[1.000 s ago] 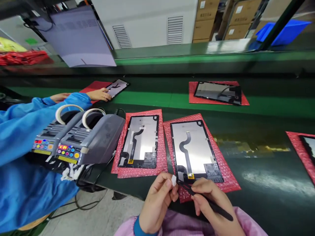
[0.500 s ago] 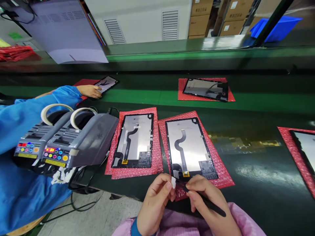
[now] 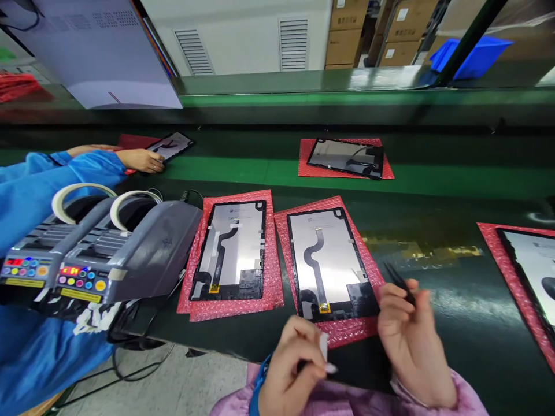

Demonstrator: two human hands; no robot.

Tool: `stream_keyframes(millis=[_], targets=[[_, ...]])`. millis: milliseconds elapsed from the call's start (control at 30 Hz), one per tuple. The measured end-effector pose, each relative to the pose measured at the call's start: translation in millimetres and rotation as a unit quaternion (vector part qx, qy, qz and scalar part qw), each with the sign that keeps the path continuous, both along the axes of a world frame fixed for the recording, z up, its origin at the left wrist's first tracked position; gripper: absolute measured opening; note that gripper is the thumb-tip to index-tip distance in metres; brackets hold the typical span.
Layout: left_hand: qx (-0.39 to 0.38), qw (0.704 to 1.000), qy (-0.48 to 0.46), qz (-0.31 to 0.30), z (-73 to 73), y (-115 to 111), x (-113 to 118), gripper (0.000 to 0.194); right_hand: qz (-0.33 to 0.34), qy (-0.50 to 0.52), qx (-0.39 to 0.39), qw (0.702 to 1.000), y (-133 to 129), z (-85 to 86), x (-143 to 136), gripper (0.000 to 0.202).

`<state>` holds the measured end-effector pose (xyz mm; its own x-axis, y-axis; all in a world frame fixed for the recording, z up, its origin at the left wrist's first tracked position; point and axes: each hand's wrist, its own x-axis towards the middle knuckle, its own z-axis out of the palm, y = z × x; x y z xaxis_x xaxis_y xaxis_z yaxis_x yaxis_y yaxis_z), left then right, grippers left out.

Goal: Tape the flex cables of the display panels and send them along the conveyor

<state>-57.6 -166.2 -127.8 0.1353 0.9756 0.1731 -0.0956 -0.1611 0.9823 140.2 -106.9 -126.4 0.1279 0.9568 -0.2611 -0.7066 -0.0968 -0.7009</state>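
Observation:
My left hand (image 3: 295,364) is closed in a pinch on a small white strip of tape (image 3: 324,346), just below the nearest tablet screen. In my right hand (image 3: 410,329), to the right of that screen, is a pair of black tweezers (image 3: 401,283), tips pointing up and left. The screen (image 3: 333,260) lies face down, its grey back showing a curved ribbon cable (image 3: 316,260) with a gold end at the bottom. Beneath it is a pink bubble-wrap bag (image 3: 347,332). A similar screen (image 3: 243,248) rests on another pink bag (image 3: 273,277) to the left.
Two grey tape dispensers (image 3: 151,248) with white rolls stand at left, beside a co-worker's blue sleeve (image 3: 87,173). That person's hand (image 3: 143,160) touches a screen (image 3: 173,144) on the green strip. More screens lie at back (image 3: 347,157) and far right (image 3: 529,260).
My right hand has moved right and up, away from my left, with the tweezers turned upward. My left hand has shifted slightly right and down with the tape. The co-worker's second hand has come into view.

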Motion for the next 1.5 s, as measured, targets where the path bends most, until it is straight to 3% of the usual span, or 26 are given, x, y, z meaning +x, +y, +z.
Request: stream_keyframes(millis=[100, 167, 233, 300, 500, 667, 833, 1000, 1100, 1233, 1333, 1500], targets=[[-0.051, 0.997, 0.015, 0.049, -3.0, 0.3, -0.4, 0.018, 0.025, -0.138, 0.101, 0.985, -7.1, 16.2, 11.4, 0.023], [-0.060, 0.997, 0.039, 0.029, -2.6, 1.5, -0.2, 0.017, 0.113, -0.274, 0.149, 0.943, -15.5, 27.0, 8.3, 0.015], [-0.065, 0.996, 0.059, 0.003, -1.1, 3.1, 0.6, 0.018, 0.209, -0.350, 0.152, 0.901, -18.6, 35.6, 0.1, 0.022], [-0.080, 0.995, 0.060, -0.008, 0.0, 5.4, 1.4, 0.021, 0.251, -0.360, 0.139, 0.888, -13.6, 40.5, -7.9, 0.030], [-0.196, 0.979, -0.046, 0.041, -8.0, 14.5, -3.1, 0.036, 0.212, -0.332, 0.136, 0.909, 29.5, 48.0, -10.3, 0.042], [-0.233, 0.967, -0.070, 0.081, -12.5, 19.5, -12.1, 0.036, 0.288, -0.376, 0.142, 0.869, 57.5, 57.5, -13.5, 0.038], [-0.139, 0.983, 0.026, 0.120, -5.0, 28.3, -21.8, 0.016, 0.344, -0.383, 0.126, 0.848, 88.4, 33.3, -24.0, 0.044], [-0.020, 0.977, 0.204, 0.051, 2.1, 46.0, -29.8, 0.026, 0.393, -0.380, 0.148, 0.824, 118.9, 9.3, -34.8, 0.046], [0.035, 0.946, 0.320, 0.034, -0.2, 55.6, -28.7, 0.038, 0.390, -0.381, 0.157, 0.823, 126.8, 6.4, -41.1, 0.044], [0.089, 0.888, 0.447, 0.066, -9.4, 62.6, -23.3, 0.044, 0.377, -0.399, 0.152, 0.822, 132.0, 3.7, -46.4, 0.042], [0.107, 0.853, 0.503, 0.084, -15.0, 64.1, -19.8, 0.041, 0.374, -0.410, 0.148, 0.819, 135.6, 1.3, -48.5, 0.041], [0.124, 0.822, 0.548, 0.092, -17.9, 64.3, -17.2, 0.042, 0.374, -0.421, 0.141, 0.814, 139.1, -0.6, -49.5, 0.040]])
